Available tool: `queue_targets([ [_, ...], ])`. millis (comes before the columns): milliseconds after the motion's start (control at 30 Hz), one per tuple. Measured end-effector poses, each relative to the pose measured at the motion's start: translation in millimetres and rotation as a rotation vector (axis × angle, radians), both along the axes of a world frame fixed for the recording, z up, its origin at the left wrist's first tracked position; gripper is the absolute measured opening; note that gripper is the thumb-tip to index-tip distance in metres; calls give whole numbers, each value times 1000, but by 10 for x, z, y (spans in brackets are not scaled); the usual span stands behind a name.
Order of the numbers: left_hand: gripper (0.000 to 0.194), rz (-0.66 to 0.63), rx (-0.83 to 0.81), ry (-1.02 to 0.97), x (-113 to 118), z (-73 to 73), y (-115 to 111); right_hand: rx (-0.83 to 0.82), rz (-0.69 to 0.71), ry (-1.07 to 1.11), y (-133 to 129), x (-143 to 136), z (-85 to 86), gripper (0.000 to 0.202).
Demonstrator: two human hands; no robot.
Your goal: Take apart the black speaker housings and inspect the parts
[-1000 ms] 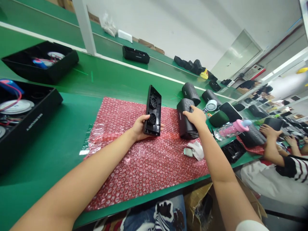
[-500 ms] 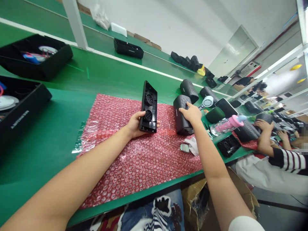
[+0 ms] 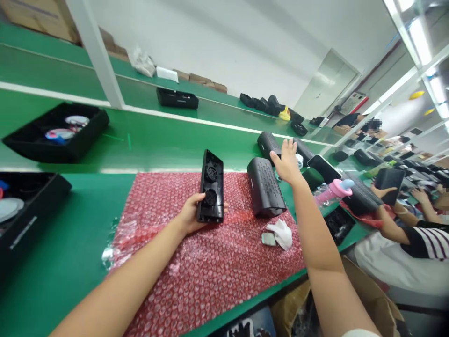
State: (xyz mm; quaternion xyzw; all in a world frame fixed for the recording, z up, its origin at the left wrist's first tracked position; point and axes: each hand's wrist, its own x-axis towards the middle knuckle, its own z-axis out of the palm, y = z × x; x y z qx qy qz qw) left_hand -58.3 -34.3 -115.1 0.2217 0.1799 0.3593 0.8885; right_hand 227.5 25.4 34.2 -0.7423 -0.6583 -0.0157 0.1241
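My left hand (image 3: pixel 190 214) grips a black plastic speaker panel (image 3: pixel 212 185) by its lower end, thumb in front. Two round grilles show on the panel's inner side, turned toward me. It is held tilted above a sheet of red bubble wrap (image 3: pixel 196 271). Lying to its right is a black speaker (image 3: pixel 265 187) with a patterned face. My right hand (image 3: pixel 286 164) is raised past that speaker, fingers spread, with nothing in it. Behind this hand sits another black speaker (image 3: pixel 268 144). A crumpled white tissue (image 3: pixel 282 234) and a small pale green pad (image 3: pixel 268 239) lie nearer me.
Two open black housings (image 3: pixel 75 147) with wires and round discs stand at the left. A pink-lidded bottle (image 3: pixel 329 193), a dark green piece (image 3: pixel 313 179) and an open black shell (image 3: pixel 338 224) are at the right, beside a co-worker handling a black part. A white post (image 3: pixel 100 56) rises behind.
My right hand has let go of the black speaker and moved up and right, its fingers now spread. My left hand still holds the panel. The view has tilted upward.
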Motion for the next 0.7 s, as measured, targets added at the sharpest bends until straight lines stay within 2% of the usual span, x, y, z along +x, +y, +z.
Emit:
queue_targets([
  [133,58,36,-78,50,-17,55,-39,-151,124,34,54,17,-306,66],
  [200,56,47,-74,93,-16,80,-74,-168,149,79,51,12,-461,65],
  [267,56,40,-59,158,-7,101,-123,-138,150,115,32,25,-532,65],
  [333,60,35,-46,223,1,121,-179,-102,137,149,6,32,-520,61],
  [433,61,40,-27,324,-19,137,-237,-71,122,196,17,-12,-412,55],
  [533,65,37,6,466,-103,84,-217,-60,115,246,42,-22,-294,52],
  [600,69,36,31,620,-194,18,-155,-30,72,287,-134,48,-276,49],
  [633,69,50,46,711,-244,-8,-114,30,51,301,-332,101,-302,51],
  [700,70,43,100,825,-319,-8,-26,272,-23,316,-966,226,-465,48],
])
